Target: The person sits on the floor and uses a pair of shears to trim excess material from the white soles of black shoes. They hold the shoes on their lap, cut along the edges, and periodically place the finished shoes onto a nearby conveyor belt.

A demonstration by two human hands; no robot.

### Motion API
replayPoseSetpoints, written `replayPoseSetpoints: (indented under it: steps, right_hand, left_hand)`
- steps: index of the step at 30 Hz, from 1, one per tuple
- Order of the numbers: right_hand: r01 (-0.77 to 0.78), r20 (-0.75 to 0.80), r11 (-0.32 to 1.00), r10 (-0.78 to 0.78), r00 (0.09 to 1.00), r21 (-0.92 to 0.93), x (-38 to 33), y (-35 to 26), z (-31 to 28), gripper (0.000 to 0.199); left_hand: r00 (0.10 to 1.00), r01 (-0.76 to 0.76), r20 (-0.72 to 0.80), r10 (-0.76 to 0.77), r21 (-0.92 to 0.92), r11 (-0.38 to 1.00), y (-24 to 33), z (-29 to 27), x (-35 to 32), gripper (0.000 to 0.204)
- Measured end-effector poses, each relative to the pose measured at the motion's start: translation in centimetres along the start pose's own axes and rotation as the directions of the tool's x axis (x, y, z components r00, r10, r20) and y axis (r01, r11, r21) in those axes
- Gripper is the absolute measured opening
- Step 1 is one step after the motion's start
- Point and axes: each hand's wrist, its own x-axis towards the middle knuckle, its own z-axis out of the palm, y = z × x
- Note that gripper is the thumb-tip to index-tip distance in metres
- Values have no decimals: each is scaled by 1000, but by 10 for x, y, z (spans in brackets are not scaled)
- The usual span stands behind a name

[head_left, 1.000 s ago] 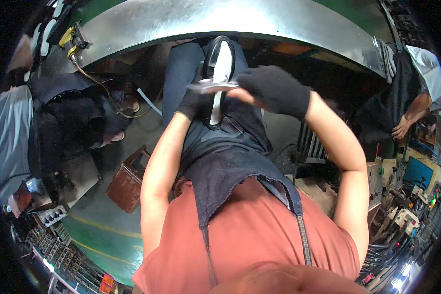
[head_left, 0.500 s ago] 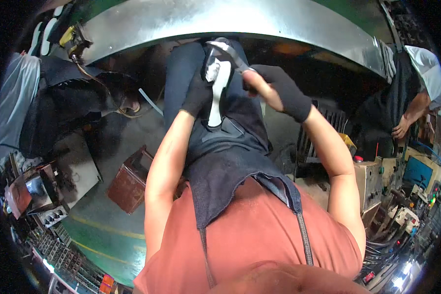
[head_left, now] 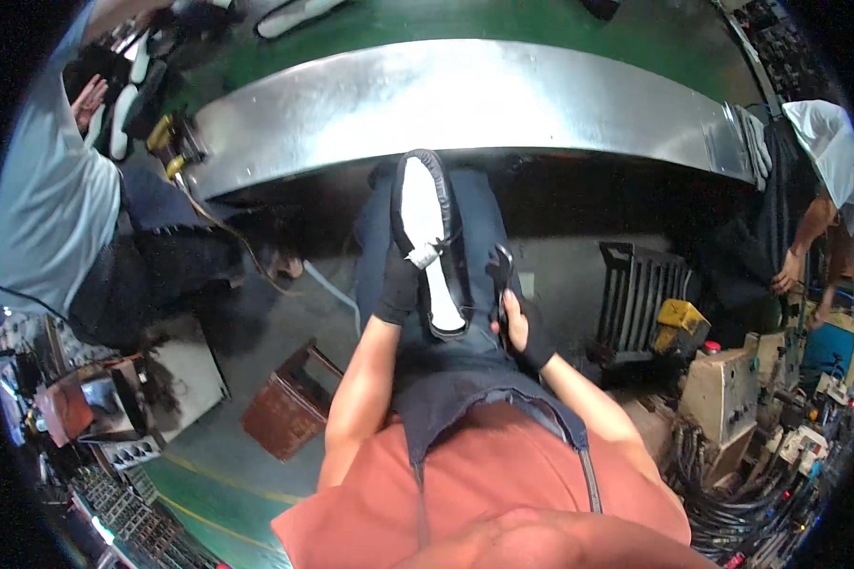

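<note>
An unfinished black shoe (head_left: 421, 204) lies bottom up along my lap, its toe pointing away from me. Its underside shows a long white insole, and a crumpled whitish piece (head_left: 423, 254) sits across the narrow middle. My left hand (head_left: 400, 284), in a black fingerless glove, grips the shoe's left side; its fingers are partly hidden behind it. To the right of the heel, my right hand (head_left: 522, 327), gloved the same way, is closed round a dark metal hand tool (head_left: 501, 270) with a curved, claw-like head. The tool is apart from the shoe.
A shiny metal bench (head_left: 465, 95) curves across beyond my knees. At left are a person in a pale shirt (head_left: 62, 218) and a brown stool (head_left: 289, 408). To the right stand a dark slatted rack (head_left: 636, 299), a control box (head_left: 721, 394) and another person (head_left: 797, 237).
My right hand has come down and back from over the shoe's toe with the tool, to beside the heel. The shoe and my left hand now appear lower as the view has shifted.
</note>
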Motion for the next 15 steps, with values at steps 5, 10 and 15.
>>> replayPoseSetpoints:
  steps: [5,10,15]
  right_hand:
    - [-266,7,962,266,964,54,29,0,10,73]
    - [-179,-93,979,188,978,95,86,-46,7,70]
    - [-185,-5,982,185,983,-33,142,-85,-13,69]
  left_hand:
    - [984,156,136,-118,-317,935,96,28,144,49]
    - [802,-576,208,560,518,633,98,32,211,51]
    - [731,-679,678,74,734,-15,150,-32,253,40]
